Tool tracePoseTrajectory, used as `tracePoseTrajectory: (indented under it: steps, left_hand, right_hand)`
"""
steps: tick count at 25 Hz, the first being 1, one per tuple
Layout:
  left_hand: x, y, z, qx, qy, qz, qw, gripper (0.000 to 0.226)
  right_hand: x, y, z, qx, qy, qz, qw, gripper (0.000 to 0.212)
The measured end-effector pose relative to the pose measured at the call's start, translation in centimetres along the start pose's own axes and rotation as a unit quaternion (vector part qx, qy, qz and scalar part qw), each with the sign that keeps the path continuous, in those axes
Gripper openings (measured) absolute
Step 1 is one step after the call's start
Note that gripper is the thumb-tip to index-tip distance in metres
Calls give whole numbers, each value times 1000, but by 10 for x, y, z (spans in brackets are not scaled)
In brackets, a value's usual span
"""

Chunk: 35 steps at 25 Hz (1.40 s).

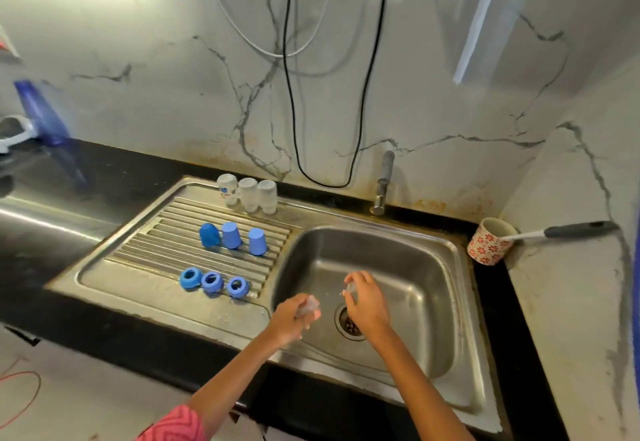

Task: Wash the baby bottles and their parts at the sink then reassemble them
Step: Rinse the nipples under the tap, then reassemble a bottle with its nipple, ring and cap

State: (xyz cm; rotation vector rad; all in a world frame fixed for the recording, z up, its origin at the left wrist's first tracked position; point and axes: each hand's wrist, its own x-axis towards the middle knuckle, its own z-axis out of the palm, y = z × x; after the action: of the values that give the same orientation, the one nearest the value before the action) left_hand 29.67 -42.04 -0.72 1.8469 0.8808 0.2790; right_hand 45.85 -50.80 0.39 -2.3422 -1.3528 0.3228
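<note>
Three clear bottles [248, 194] stood upside down in a row at the back of the drainboard [138, 288]. In front of them sat three blue caps [232, 235], and nearer still three blue screw rings [213, 281]. Over the basin, each hand held a small clear part, possibly a teat [307, 306], blurred

No text can be read anywhere in the view. The leftmost of the three clear bottles [227, 188] standing upside down at the back of the drainboard [104, 267] carries a small blue mark, but it is too blurred to make out any letters or numbers. The cup [489, 241] beside the sink has only a red flower pattern, no words.
</note>
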Motion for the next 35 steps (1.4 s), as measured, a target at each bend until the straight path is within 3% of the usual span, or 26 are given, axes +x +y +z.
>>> tracePoseTrajectory:
  steps: [3, 6, 10, 13, 15, 18, 26, 28, 30, 33, 35]
  left_hand:
    - [-16, -13, -28, -21, 11, 5, 1000, 13]
    - [-38, -31, -71, -54, 37, -16, 998, 10]
    - [-67, -57, -133, -123, 94, -64, 986, 5]
    - [-85, -69, -176, -161, 117, -97, 975, 10]
    - [-95, -83, -194, -161, 107, -104, 976, 17]
    - [-105, -93, -214, -207, 101, -90, 969, 23]
    - [-78, -82, -265, -276, 64, -112, 952, 19]
    - [-64, -89, -279, -277, 81, -86, 953, 40]
    - [-52, -100, -293, -289, 86, -82, 950, 60]
    - [-37, -115, -301, -302, 73, -93, 946, 35]
    - [-26, -122, -305, -310, 71, -89, 944, 24]
  right_hand:
    - [0, -21, 16, -108, -79, 41, 990, 34]
    - [4, -58, 24, -60, -2, 57, 997, 46]
    - [7, -116, 42, -15, -37, 121, 992, 37]
    - [11, -167, 50, 53, -33, 85, 994, 40]
    - [7, -200, 55, 163, -35, 67, 984, 45]
    - [12, -235, 59, 237, -10, 17, 971, 37]
    - [60, -310, 85, 203, -97, -186, 956, 42]
    - [78, -318, 95, 198, -112, -209, 951, 37]
    - [93, -323, 102, 201, -138, -214, 946, 38]
    - [110, -313, 110, 212, -178, -150, 949, 47]
    - [120, -299, 118, 117, -158, -117, 973, 42]
